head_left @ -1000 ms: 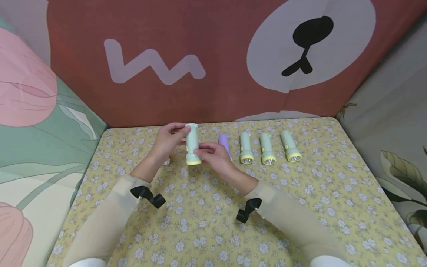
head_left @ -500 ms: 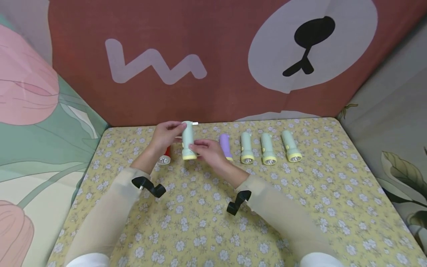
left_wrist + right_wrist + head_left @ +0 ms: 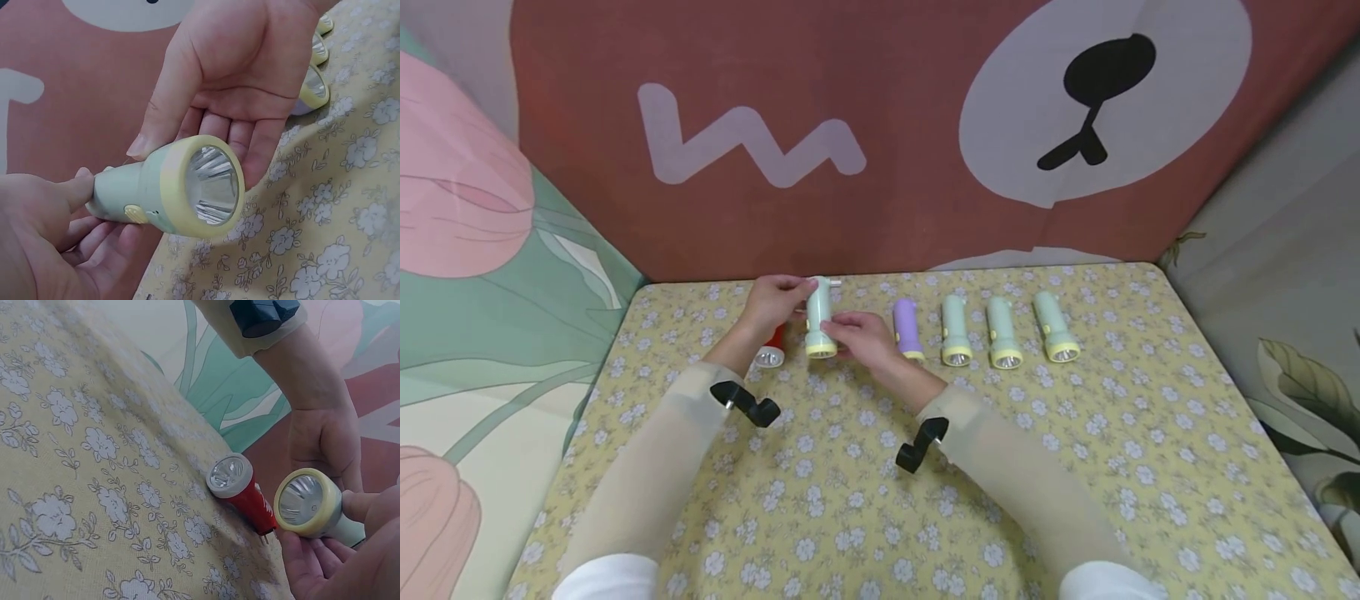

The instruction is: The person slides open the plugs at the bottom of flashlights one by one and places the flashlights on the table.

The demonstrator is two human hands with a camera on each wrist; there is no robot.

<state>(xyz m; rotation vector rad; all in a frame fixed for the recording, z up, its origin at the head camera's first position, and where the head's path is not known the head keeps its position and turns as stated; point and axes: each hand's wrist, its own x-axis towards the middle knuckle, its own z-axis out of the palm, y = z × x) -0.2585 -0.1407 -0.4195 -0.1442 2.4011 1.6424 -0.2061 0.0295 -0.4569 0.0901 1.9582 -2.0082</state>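
Slightly left of the frame's middle, the green flashlight [image 3: 817, 310] is held with its long axis nearly up-and-down, the left hand [image 3: 771, 302] pinching its upper tail end and the right hand [image 3: 868, 338], nearer to the yellow lamp end, gripping lower.

The held flashlight [image 3: 165, 187] is pale green with a yellow rim, the left flashlight [image 3: 247, 501] red with a pale grey rim, the purple flashlight [image 3: 906, 326] yellow-rimmed, the worktop [image 3: 820, 492] yellow with white flowers, the far backdrop [image 3: 910, 125] reddish-brown.
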